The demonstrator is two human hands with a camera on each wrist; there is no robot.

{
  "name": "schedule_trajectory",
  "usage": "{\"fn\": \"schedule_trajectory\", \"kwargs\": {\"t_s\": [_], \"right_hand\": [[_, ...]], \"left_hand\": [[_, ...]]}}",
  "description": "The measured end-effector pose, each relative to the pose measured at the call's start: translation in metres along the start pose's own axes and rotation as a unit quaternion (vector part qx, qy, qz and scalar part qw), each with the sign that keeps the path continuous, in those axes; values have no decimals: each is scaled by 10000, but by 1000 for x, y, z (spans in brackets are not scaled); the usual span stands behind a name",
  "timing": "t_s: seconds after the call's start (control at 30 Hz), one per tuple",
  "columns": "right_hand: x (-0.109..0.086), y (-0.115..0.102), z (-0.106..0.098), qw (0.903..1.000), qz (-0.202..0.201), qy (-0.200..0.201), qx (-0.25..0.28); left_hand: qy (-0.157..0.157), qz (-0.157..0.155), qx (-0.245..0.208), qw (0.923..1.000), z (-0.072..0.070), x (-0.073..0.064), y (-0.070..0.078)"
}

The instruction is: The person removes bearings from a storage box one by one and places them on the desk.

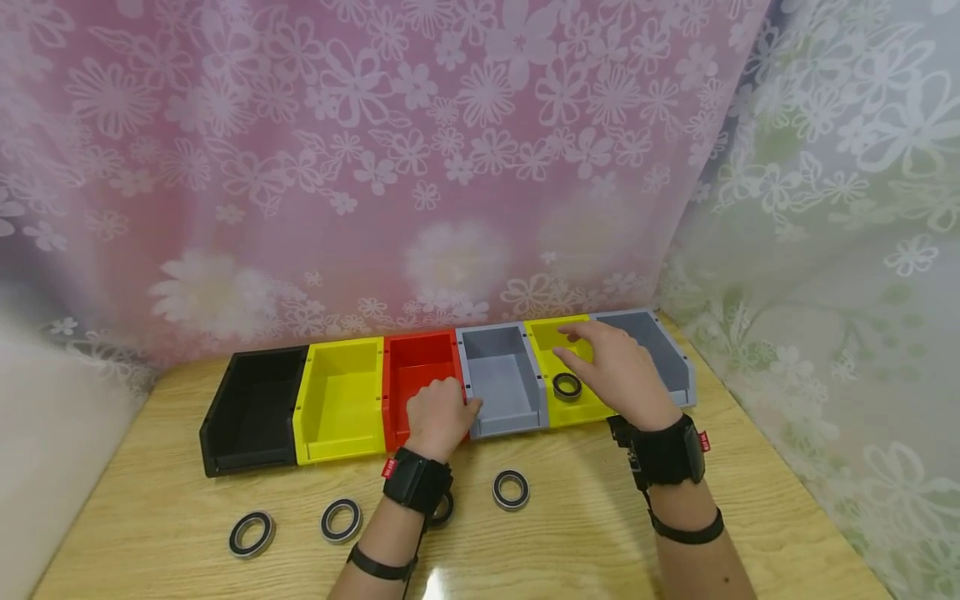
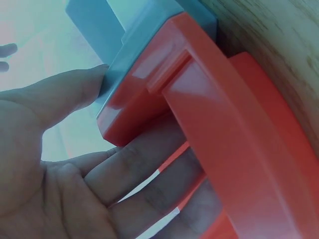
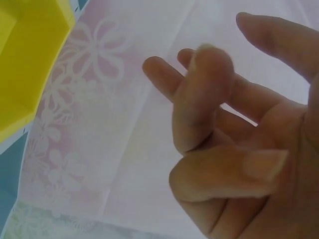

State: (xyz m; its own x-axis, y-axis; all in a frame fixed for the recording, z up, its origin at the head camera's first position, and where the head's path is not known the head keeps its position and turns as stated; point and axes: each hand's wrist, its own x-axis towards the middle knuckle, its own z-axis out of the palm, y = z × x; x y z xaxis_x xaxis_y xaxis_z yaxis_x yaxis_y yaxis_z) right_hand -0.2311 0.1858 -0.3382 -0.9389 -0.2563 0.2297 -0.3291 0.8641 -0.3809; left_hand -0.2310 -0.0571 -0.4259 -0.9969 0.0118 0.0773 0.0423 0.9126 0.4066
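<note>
My left hand (image 1: 441, 417) grips the adjoining side walls of the red bin (image 1: 420, 350) and the left grey bin (image 1: 506, 379). In the left wrist view its thumb presses on the grey side, and the fingers reach inside the red bin (image 2: 219, 114). Over the right yellow bin (image 1: 558, 333) hovers my right hand (image 1: 626, 371), fingers loosely bent and apart, holding nothing. A ball bearing (image 1: 567, 398) with a black seal shows just left of that hand, at the front of the yellow bin. In the right wrist view the right hand's fingers (image 3: 199, 99) have nothing between them.
The bins form a row, with a black bin (image 1: 255, 400) and another yellow bin (image 1: 341, 396) at left and a second grey bin (image 1: 652, 346) at right. Several bearings, including one at far left (image 1: 236, 538) and one at right (image 1: 498, 492), lie in front. A floral curtain (image 1: 450, 167) hangs behind.
</note>
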Motion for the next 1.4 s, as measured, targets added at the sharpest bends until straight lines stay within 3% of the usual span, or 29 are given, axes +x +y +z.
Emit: {"fn": "schedule_trajectory", "kwargs": {"t_s": [0.5,0.87,1.07,1.4], "right_hand": [[2,24,-2,9981,353,-498,31],[2,26,-5,9981,349,-492,88],[2,26,0,9977,412,-522,131],[3,21,6,9980,303,-522,160]], "left_hand": [[-121,48,-14,9999,-6,-2,3],[603,547,30,9967,-31,-13,31],[323,887,-41,9955,-31,-6,54],[-288,758,134,9966,-8,21,84]]}}
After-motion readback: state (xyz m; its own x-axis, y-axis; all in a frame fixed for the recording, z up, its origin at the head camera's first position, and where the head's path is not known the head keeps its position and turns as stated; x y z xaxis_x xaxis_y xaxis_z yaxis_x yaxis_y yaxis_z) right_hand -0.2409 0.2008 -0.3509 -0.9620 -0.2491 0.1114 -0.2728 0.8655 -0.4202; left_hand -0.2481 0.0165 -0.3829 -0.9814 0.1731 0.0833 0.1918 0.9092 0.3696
